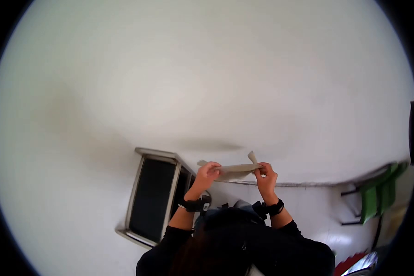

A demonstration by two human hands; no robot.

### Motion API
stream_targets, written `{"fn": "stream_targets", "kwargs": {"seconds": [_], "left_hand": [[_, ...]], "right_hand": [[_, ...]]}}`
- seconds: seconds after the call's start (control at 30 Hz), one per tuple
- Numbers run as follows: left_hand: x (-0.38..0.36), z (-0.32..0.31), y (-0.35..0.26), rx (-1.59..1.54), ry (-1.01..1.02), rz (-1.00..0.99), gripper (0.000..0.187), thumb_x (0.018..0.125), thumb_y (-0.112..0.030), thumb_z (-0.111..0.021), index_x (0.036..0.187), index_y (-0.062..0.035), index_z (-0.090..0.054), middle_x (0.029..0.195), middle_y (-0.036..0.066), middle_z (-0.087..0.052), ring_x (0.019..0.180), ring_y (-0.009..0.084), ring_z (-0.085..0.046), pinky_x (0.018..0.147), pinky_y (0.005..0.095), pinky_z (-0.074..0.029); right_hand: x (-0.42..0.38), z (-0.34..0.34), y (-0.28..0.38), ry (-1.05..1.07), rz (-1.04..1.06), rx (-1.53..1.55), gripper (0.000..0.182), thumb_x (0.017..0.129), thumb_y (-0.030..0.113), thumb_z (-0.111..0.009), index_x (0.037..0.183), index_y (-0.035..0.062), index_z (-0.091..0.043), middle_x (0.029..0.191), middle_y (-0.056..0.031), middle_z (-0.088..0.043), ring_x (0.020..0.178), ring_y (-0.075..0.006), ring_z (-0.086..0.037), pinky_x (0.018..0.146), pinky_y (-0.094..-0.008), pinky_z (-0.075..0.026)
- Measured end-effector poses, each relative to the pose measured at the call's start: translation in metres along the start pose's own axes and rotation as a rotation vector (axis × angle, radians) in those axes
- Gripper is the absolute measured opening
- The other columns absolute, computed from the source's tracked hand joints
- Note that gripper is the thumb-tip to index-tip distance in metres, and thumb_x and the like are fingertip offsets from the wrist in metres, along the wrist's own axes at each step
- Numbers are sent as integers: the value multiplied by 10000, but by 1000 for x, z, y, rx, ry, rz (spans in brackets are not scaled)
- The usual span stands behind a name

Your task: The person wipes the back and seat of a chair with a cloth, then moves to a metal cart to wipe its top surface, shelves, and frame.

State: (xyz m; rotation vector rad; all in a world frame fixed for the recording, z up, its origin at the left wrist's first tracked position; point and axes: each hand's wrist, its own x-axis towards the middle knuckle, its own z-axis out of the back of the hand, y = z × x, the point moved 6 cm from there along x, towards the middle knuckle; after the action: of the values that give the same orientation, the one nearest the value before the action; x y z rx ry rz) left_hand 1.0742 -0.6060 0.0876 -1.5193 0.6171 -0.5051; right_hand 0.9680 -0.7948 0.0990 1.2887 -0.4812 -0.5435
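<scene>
I see a broad white table (207, 92) spreading out beyond both hands, and a dark framed panel (152, 198) below and outward of the left hand (208, 173). Between the hands a beige strip of cloth (234, 168) runs lengthwise from one to the other. The left hand pinches its left end; the right hand (266, 174) pinches the other end, equally near.

Both arms raised, left hand (208, 173) and right hand (265, 175) pinched closed
</scene>
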Motion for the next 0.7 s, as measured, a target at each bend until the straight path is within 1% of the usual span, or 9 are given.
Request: {"fn": "stream_targets", "kwargs": {"seconds": [0.03, 0.1, 0.27, 0.4, 0.5, 0.57, 0.6, 0.63, 0.7], "left_hand": [[1, -1, -10, -19, -55, -6, 187, 769, 27, -425, 953, 34, -459, 906, 86, -529, 857, 152, -537, 741, 264, -422], [-18, -3, -43, 50, -318, -323, 238, 749, 56, -411, 980, 23, -460, 985, 108, -518, 954, 175, -498, 827, 279, -386], [-63, -19, -43, 75, -554, -358, 306, 724, 88, -388, 1010, 8, -460, 1032, 109, -508, 1013, 185, -463, 887, 287, -342], [-93, -32, -22, 104, -784, -267, 301, 717, 98, -378, 984, 8, -484, 1012, 95, -521, 994, 177, -475, 881, 286, -350], [-136, -45, -1, 99, -872, -184, 273, 716, 95, -382, 943, 10, -509, 1004, 95, -527, 977, 165, -483, 858, 273, -365], [-160, -48, 4, 8, -952, -124, 282, 708, 109, -376, 926, 31, -538, 958, 98, -542, 946, 177, -495, 848, 268, -356], [-169, -39, 22, -10, -984, -58, 280, 708, 109, -378, 919, 32, -545, 957, 101, -543, 937, 176, -498, 842, 265, -361], [-179, -38, 32, -31, -1018, 2, 277, 708, 109, -381, 913, 33, -551, 956, 104, -544, 927, 176, -502, 837, 262, -365], [-200, -34, 38, -26, -1109, -17, 239, 711, 102, -405, 877, 39, -566, 907, 112, -566, 868, 172, -531, 793, 265, -404]], "right_hand": [[8, 2, 16, -45, 206, -40, 191, 687, 32, -569, 874, 11, -536, 639, -87, -564, 623, -146, -561, 577, -231, -422], [19, 4, 61, -53, 568, -166, 261, 695, 22, -554, 952, 8, -510, 839, -136, -572, 762, -243, -565, 704, -291, -427], [17, -6, 68, 156, 760, -146, 382, 704, -5, -513, 1075, -33, -427, 1026, -177, -496, 928, -294, -494, 799, -322, -380], [26, -29, 40, 397, 777, -74, 424, 702, -22, -502, 1112, -46, -393, 1068, -194, -466, 969, -311, -468, 825, -340, -362], [15, -39, 23, 545, 715, 5, 377, 699, -5, -510, 1070, -24, -446, 1026, -177, -503, 932, -300, -492, 802, -333, -381], [3, -62, 3, 971, 593, -130, 286, 699, 38, -531, 983, 13, -521, 943, -156, -550, 873, -290, -519, 758, -325, -405], [-2, -78, -9, 1028, 650, -172, 187, 708, 111, -541, 876, 43, -585, 801, -116, -593, 757, -261, -555, 679, -308, -430], [-6, -84, -14, 1056, 657, -170, 187, 708, 111, -541, 876, 43, -585, 801, -116, -593, 757, -261, -555, 679, -308, -430], [-28, -99, -29, 1376, 532, -358, 178, 719, 154, -532, 845, 52, -606, 714, -89, -603, 678, -235, -570, 628, -295, -438]]}}
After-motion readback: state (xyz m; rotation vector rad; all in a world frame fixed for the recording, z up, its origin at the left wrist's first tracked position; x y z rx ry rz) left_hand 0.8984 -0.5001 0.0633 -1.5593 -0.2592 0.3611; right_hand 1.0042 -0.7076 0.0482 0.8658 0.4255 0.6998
